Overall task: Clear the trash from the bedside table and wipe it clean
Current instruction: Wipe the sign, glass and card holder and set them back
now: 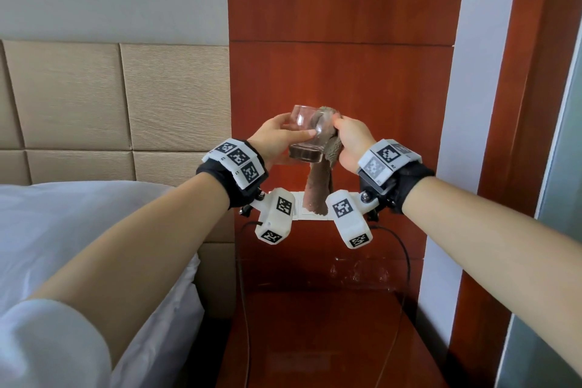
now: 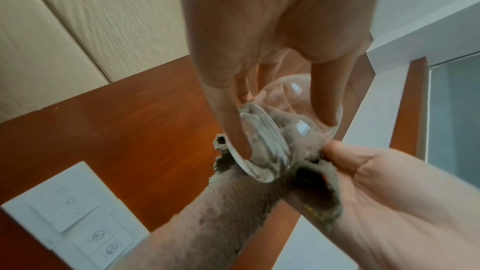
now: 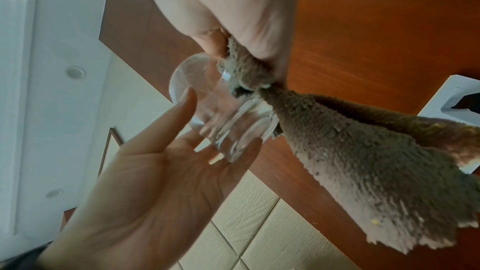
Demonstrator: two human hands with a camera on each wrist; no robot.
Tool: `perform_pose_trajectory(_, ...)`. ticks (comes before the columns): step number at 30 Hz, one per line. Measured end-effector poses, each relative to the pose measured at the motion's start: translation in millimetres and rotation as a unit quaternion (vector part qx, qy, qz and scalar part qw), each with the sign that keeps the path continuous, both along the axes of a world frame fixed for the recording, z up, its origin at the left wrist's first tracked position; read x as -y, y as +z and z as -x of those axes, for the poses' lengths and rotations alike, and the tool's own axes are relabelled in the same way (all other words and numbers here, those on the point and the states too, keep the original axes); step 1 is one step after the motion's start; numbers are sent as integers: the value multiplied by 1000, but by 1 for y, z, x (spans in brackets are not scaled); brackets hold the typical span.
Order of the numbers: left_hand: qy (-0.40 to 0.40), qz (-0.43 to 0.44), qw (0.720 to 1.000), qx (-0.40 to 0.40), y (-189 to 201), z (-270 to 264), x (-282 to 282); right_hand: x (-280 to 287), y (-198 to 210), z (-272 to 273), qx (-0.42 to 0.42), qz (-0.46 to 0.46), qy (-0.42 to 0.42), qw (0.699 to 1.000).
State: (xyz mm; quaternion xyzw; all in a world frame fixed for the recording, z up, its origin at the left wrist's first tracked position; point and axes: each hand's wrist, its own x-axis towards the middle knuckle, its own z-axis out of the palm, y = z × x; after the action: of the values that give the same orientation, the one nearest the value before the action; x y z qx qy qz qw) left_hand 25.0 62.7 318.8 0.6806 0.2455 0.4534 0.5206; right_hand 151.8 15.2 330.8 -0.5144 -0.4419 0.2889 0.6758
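While my left hand (image 1: pixel 280 138) cradles the glass (image 1: pixel 307 138) up in the air, well above the bench (image 1: pixel 315 340), my right hand (image 1: pixel 351 143) bunches the brown cloth (image 1: pixel 318 190) against the glass's side and rim. My left thumb and fingers (image 2: pixel 235 130) are curled round the lower wall and the thick base, so that hand holds the glass; my right fingers are closed tight on a wad of cloth, with its long tail hanging down towards the white switch panel (image 2: pixel 75 219) on the wooden wall.

As I judge it, the step in hand is wiping the glass before the bench top itself gets its turn. To do it well I should keep the left grip low on the heavy base, where it is steadiest, and turn the glass a little at a time so the cloth reaches all the way round. Smooth glass can slip, so pressure from the cloth wants to be met by the left palm, not pushed past it. Faint smears show on the bench near the wall, so I take it that wipe is not yet done.
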Motion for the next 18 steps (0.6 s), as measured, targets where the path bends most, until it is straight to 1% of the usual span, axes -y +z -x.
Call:
perform_pose_trajectory(2, -1, 7, 1000, 7, 0, -2, 1, 1, -2, 0, -7, -7, 1, 1000)
perform_pose_trajectory(3, 10, 4, 1000, 16, 0, -4, 1, 1, -2, -1, -9, -11, 5, 1000)
perform_pose_trajectory(7, 106, -52, 993, 26, -2, -10, 1, 7, -2, 1, 4, -27, 14, 1000)
perform_pose_trajectory(9, 127, -54, 990, 32, -4, -13, 3, 9, -1, 4, 9, -40, 11, 999)
perform_pose_trajectory(11, 120, -44, 991, 29, -4, -14, 6, 11, 0, 4, 20, -43, 1, 999)
perform_pose_trajectory(16, 22, -11, 1000, 8, 2, -8, 13, 17, 4, -3, 36, -15, -27, 999)
perform_pose_trajectory(18, 4, -14, 1000, -5, 5, -2, 16, 18, 4, -7, 26, -8, -29, 999)
